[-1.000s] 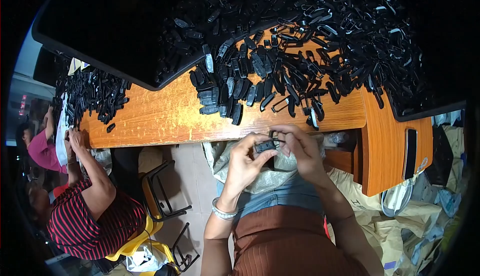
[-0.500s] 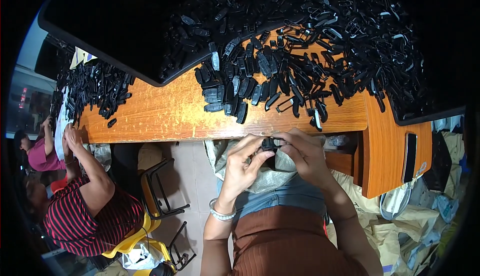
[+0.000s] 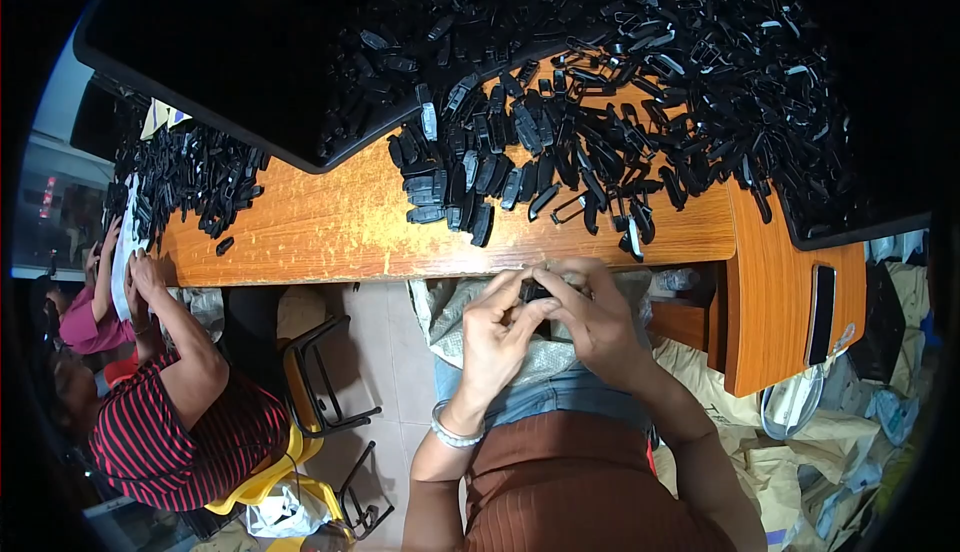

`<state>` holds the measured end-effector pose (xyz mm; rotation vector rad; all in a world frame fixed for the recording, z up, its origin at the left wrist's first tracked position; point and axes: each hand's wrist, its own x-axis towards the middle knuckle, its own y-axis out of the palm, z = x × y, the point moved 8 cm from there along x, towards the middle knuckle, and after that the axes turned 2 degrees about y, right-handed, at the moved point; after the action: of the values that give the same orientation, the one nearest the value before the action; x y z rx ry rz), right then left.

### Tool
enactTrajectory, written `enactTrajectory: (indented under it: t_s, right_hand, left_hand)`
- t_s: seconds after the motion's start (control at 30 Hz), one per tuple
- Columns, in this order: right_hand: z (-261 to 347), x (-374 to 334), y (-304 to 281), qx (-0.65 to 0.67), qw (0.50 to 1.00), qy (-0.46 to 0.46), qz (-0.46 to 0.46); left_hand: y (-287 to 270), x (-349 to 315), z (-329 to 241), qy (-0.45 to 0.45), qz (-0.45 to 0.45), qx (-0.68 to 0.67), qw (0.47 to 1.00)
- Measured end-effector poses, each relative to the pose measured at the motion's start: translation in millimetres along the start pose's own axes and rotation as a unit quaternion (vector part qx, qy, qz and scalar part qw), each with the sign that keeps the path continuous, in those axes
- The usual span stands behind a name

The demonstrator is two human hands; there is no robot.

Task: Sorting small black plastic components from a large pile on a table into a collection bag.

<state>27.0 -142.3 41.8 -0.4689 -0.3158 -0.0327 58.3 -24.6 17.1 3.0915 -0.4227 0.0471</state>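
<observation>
Above my lap, just off the table's front edge, a small black plastic part [image 3: 533,293] is mostly hidden by fingers. My left hand [image 3: 498,332], with a pale beaded bracelet at its wrist, pinches it from the left. From the right, my right hand [image 3: 592,324] closes on the same part, thumb and forefinger meeting the left fingertips. Beyond both hands, a loose heap of black plastic pieces [image 3: 480,177] lies on the wooden table [image 3: 330,227]; some look like flat shells, others like slim curved frames.
Large black trays [image 3: 225,82] with more pieces cover the far side. A phone-like black slab [image 3: 821,314] lies on the right-hand surface. Over my lap spreads a woven white sack [image 3: 440,322]. To the left, a person in a striped shirt [image 3: 185,432] sits working; paper sacks [image 3: 730,432] crowd the right.
My hands have drawn closer together, the right fingers shifting left over the black part, which is now more covered. The heap on the table looks unchanged.
</observation>
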Motion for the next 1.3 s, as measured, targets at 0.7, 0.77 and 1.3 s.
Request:
enactTrajectory:
  t_s: [0.7,0.77,1.3]
  right_hand:
    - [-47.8,-9.4,18.0,0.415,0.896,0.156,0.015]
    - [-57.0,-7.9,19.7,0.364,0.903,0.198,0.109]
    - [-65.3,59.5,-23.9,-0.039,0.987,0.028,-0.155]
  left_hand:
    - [-6.8,-5.3,37.6,-0.106,0.074,-0.269,0.954]
    - [-11.8,1.9,31.8,-0.065,0.118,-0.092,0.987]
    - [-31.5,41.9,-1.1,0.124,-0.062,0.528,0.838]
